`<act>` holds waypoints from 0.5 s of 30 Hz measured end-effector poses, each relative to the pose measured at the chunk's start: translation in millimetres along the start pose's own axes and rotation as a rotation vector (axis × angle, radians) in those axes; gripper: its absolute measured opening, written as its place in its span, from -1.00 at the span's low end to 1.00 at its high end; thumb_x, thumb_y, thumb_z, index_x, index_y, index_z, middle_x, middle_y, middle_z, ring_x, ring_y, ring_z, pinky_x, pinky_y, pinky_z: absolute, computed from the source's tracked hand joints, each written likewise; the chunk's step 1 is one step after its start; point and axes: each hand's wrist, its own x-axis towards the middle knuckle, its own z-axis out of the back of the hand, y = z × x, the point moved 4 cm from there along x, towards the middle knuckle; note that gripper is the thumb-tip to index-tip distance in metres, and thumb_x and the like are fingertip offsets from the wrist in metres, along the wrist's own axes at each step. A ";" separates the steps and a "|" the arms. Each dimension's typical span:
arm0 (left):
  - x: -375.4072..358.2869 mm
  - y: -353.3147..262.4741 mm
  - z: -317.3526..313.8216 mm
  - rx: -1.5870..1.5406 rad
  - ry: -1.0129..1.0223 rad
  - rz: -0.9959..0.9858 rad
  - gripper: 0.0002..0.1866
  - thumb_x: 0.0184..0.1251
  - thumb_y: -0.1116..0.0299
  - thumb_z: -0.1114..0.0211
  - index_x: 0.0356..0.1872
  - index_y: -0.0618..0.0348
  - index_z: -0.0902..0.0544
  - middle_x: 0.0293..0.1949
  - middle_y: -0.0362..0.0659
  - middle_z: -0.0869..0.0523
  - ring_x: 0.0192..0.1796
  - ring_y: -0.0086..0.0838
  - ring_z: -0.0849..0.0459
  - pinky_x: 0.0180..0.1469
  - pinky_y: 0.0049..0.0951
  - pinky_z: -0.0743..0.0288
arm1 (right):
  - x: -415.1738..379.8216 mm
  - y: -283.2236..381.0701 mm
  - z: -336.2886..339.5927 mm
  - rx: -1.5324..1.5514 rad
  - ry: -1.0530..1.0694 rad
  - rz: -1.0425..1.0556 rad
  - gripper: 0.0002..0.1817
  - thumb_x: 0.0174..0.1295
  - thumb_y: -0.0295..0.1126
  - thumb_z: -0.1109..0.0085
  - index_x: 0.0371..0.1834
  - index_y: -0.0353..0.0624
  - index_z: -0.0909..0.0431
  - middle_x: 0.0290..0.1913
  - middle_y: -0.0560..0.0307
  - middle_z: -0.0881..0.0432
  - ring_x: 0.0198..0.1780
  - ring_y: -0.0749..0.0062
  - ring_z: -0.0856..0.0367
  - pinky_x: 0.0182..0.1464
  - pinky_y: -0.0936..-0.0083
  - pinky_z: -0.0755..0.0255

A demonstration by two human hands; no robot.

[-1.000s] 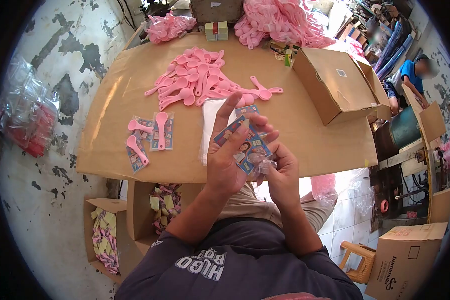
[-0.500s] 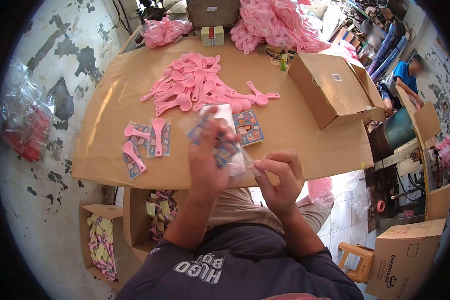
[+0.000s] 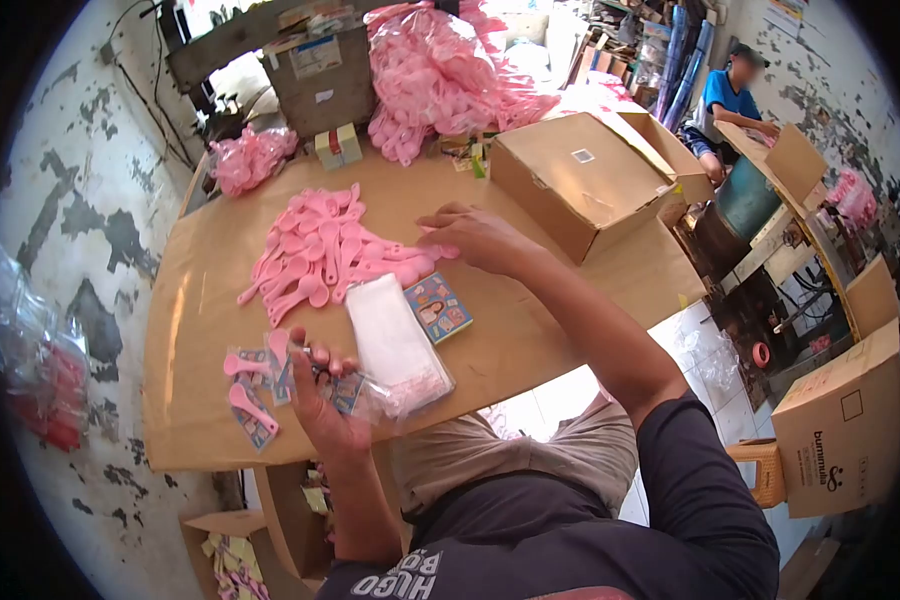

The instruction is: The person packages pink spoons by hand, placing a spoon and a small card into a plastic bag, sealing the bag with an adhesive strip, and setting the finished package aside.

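Observation:
My left hand (image 3: 328,408) is closed on a clear plastic bag with a blue printed card (image 3: 348,392) in it, low over the table's near left part. Beside it lie several bagged cards with a pink spoon (image 3: 253,410) on each. My right hand (image 3: 475,238) is stretched to the right end of the pile of pink spoons (image 3: 315,250), its fingers bent round a pink spoon (image 3: 448,252) and partly hiding it. Between my hands are a stack of clear plastic bags (image 3: 390,335) and a stack of blue printed cards (image 3: 437,307).
A cardboard box (image 3: 580,180) stands at the table's right. Bagged pink spoons (image 3: 435,75) are heaped at the back, near a small pale block of cards (image 3: 338,147). Below the left edge sit open cartons (image 3: 225,525). Another person (image 3: 730,100) sits at the far right.
My right hand has left the bag and reached forward to the spoons. My left hand has lowered to the left with the bagged card. The view has turned right.

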 end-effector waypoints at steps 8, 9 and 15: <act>-1.5 -26.0 18.2 0.094 -0.065 -0.082 -0.60 0.63 0.23 -0.26 0.31 0.18 -0.48 -0.21 -0.27 -0.52 -0.24 -0.61 -0.54 -0.03 -0.57 -0.63 | -28.6 -12.2 -6.3 -0.100 0.067 -0.348 -0.81 0.30 -0.29 -0.28 -0.11 -0.09 -0.75 -0.06 0.02 -0.68 0.10 0.10 -0.65 0.12 0.16 -0.58; -0.1 -24.6 20.7 0.090 -0.066 -0.079 -0.60 0.63 0.23 -0.26 0.31 0.18 -0.48 -0.21 -0.27 -0.52 -0.24 -0.61 -0.54 -0.03 -0.57 -0.63 | -34.4 -6.9 -2.8 -0.109 0.055 -0.371 -0.80 0.31 -0.26 -0.28 -0.17 -0.11 -0.75 -0.08 0.02 -0.68 0.08 0.10 -0.66 0.08 0.15 -0.59; 5.9 -7.7 13.9 0.131 -0.060 -0.032 -0.61 0.63 0.22 -0.26 0.29 0.18 -0.48 -0.24 -0.28 -0.51 -0.25 -0.62 -0.54 -0.04 -0.56 -0.64 | -55.4 15.8 22.4 -0.059 -0.049 -0.441 -0.73 0.31 -0.17 -0.35 -0.14 -0.14 -0.74 -0.10 0.00 -0.62 0.06 0.10 -0.62 0.09 0.19 -0.54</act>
